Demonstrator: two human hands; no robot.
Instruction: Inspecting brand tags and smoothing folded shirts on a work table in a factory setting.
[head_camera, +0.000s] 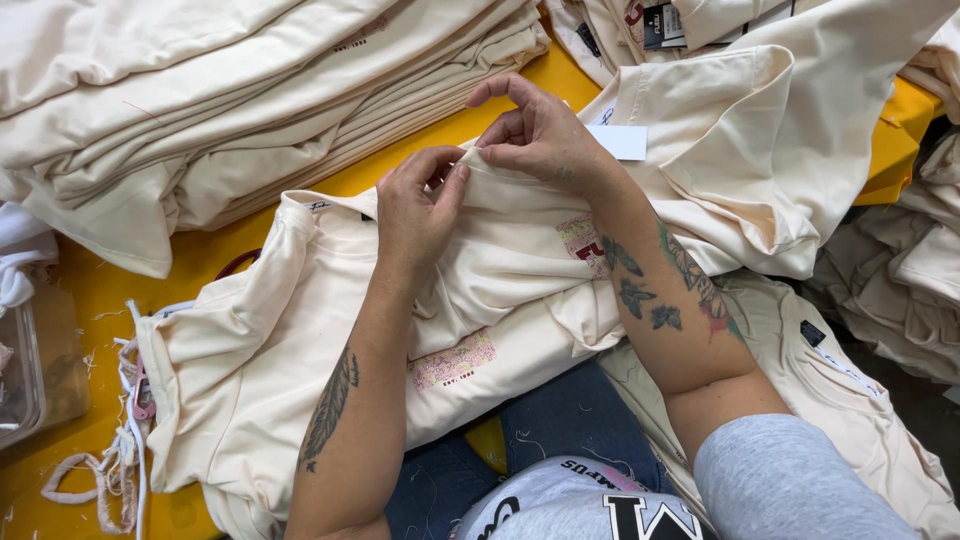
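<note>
Both hands, left hand (418, 205) and right hand (540, 135), pinch together the cream shirt (300, 330) collar. Folded shirts (250, 90) lie far left; loose shirts (800, 130) wait at right.

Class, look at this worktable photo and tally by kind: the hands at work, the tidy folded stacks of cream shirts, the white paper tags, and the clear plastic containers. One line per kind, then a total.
Hands: 2, the left hand and the right hand
Folded shirt stack: 1
White paper tag: 1
Clear plastic container: 1
Total: 5

Bright even light, soft shadows, sharp focus
</note>
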